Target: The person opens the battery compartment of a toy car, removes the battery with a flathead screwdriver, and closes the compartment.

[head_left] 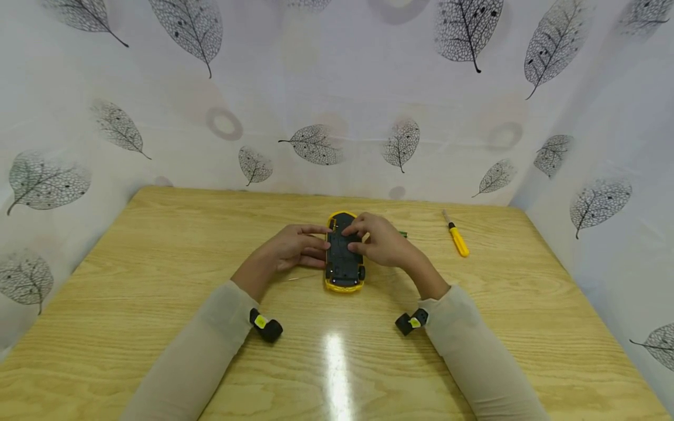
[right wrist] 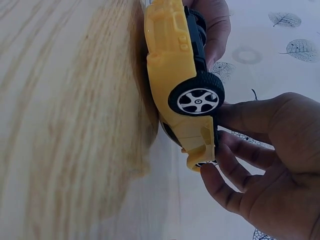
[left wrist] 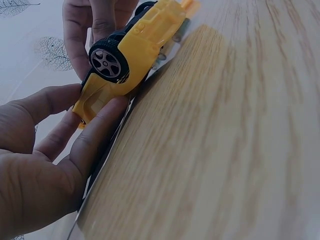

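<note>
A yellow toy car (head_left: 344, 286) lies upside down on the table, its black underside facing up. My left hand (head_left: 297, 248) grips the car's left side; in the left wrist view its fingers (left wrist: 95, 135) are spread about the yellow edge near one end. From the other side my right hand (head_left: 381, 240) holds the car, with thumb and a finger on the underside. A black wheel (right wrist: 198, 101) with a silver hub shows close to the right thumb in the right wrist view. Part of the underside is hidden by the right hand.
A screwdriver (head_left: 457, 238) with a yellow handle lies to the right on the wooden table (head_left: 184, 234). Something small and green (head_left: 403, 234) shows partly behind the right hand. A thin pale stick-like piece (head_left: 301, 278) lies below the left hand. Leaf-patterned cloth (head_left: 337, 88) surrounds the table.
</note>
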A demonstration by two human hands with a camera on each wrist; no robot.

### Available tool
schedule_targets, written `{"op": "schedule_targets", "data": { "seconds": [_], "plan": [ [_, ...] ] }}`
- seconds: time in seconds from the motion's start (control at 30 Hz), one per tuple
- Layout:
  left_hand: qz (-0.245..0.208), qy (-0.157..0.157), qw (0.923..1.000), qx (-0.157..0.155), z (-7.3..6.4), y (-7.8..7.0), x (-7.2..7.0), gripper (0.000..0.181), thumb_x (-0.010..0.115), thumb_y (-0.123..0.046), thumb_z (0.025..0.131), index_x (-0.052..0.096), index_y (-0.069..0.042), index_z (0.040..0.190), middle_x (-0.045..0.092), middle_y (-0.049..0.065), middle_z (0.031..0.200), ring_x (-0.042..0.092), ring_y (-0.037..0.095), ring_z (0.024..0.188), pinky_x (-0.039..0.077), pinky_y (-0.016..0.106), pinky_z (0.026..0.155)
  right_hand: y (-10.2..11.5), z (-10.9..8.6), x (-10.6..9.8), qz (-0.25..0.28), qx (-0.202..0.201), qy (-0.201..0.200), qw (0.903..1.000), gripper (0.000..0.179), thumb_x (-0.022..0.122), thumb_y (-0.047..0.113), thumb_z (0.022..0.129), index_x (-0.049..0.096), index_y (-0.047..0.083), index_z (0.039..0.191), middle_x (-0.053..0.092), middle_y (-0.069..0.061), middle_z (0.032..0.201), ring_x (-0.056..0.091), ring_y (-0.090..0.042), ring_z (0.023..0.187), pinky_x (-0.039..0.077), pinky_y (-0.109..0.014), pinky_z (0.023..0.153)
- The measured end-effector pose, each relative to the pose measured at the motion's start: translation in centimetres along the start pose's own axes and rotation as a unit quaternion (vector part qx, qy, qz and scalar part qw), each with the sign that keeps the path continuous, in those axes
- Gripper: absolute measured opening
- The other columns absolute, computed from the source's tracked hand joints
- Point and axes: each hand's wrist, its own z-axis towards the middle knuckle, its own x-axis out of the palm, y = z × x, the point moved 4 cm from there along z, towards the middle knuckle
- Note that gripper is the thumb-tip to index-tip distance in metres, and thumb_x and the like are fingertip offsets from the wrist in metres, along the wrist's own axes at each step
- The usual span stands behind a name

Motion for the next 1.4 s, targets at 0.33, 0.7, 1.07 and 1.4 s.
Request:
{"op": "schedule_targets", "data": {
  "seconds": [0.33,0.7,1.07,1.4],
  "plan": [
    [-0.004,0.003,1.0,0.001,0.19,0.03,-0.06,0.048,0.063,0.002,0.099,0.054,-0.005,0.146,0.064,0.023,0.132,0.074,0.028,0.093,0.063,0.045,0.083,-0.27,0.12,0.06,-0.011,-0.002,0.006,0.9999,0.028,0.071,0.012,0.098,0.072,0.007,0.125,0.062,-0.01,0.12,0.062,-0.024,0.103,0.059,-0.037,0.083],
    [-0.005,0.005,1.0,0.003,0.16,-0.04,0.05,0.049,0.063,0.002,0.099,0.053,-0.005,0.146,0.065,0.023,0.131,0.074,0.027,0.093,0.063,0.044,0.083,-0.06,0.02,-0.13,-0.013,0.0,0.013,0.9998,0.029,0.073,0.013,0.097,0.072,0.006,0.126,0.062,-0.01,0.122,0.063,-0.024,0.103,0.059,-0.035,0.082],
    [-0.01,0.004,0.9999,0.006,0.29,0.09,-0.02,0.048,0.063,0.003,0.098,0.054,-0.004,0.145,0.066,0.023,0.129,0.074,0.027,0.092,0.063,0.044,0.082,0.42,-0.13,-0.82,-0.036,-0.023,0.015,0.999,0.026,0.079,0.014,0.092,0.076,0.004,0.116,0.069,-0.008,0.113,0.065,-0.023,0.099,0.06,-0.042,0.085],
    [-0.011,0.002,0.9999,0.001,0.24,0.08,0.0,0.049,0.065,0.002,0.098,0.054,-0.005,0.145,0.065,0.024,0.131,0.074,0.028,0.096,0.063,0.044,0.083,0.11,0.04,-0.68,-0.077,-0.047,0.023,0.9956,0.023,0.079,0.018,0.092,0.078,0.006,0.112,0.071,-0.006,0.108,0.065,-0.021,0.096,0.056,-0.038,0.08]
  ]
}}
